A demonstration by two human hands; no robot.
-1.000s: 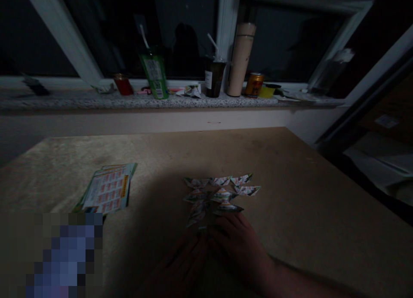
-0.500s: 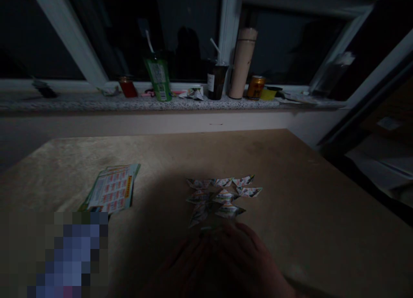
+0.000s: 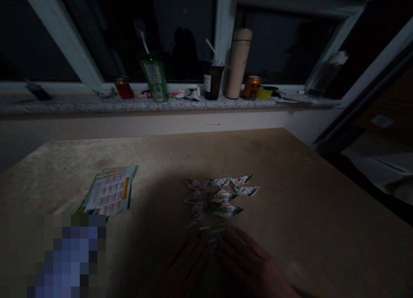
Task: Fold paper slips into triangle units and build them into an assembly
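Observation:
In the dark lower middle of the head view, my left hand (image 3: 190, 257) and my right hand (image 3: 247, 257) lie close together over a small printed paper (image 3: 214, 231) with a green edge. Fingers of both hands point forward and rest on the paper's two sides, close to the tabletop. The palms and thumbs are lost in shadow. Just beyond the fingertips sit several folded paper pieces (image 3: 227, 210) with pointed ends, in loose rows.
A stack of printed leaflets (image 3: 109, 190) lies to the left on the wooden table (image 3: 290, 195). Along the granite windowsill (image 3: 180, 104) stand a green cup (image 3: 155, 81), a dark cup (image 3: 212, 85), a pink flask (image 3: 238, 63) and an orange can (image 3: 252, 87). A pixelated patch covers the lower left corner.
My hands have drawn slightly back and apart, and more of the green-edged paper shows between them. The whole view has shifted a little. The folded pieces stay in place.

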